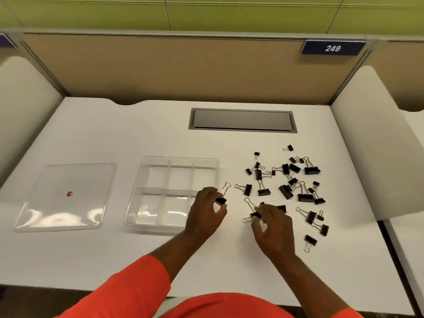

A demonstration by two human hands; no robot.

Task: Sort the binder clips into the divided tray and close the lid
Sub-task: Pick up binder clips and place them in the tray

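Hands at the clip heap, each pinching one clip.
My left hand [206,212] hangs over the tray's right edge, thumb and fingers pinching a clip [221,200] just beside the tray [142,180]. My right hand [273,223] is palm down over the desk [114,260], thumb and forefinger closed on a second clip [255,214], and its fingers half hide a third clip [282,207]. One tray, six compartments. One lid [64,180], flat to the tray's left. The loose clips [289,180] overlap, roughly two dozen, exact count unclear.
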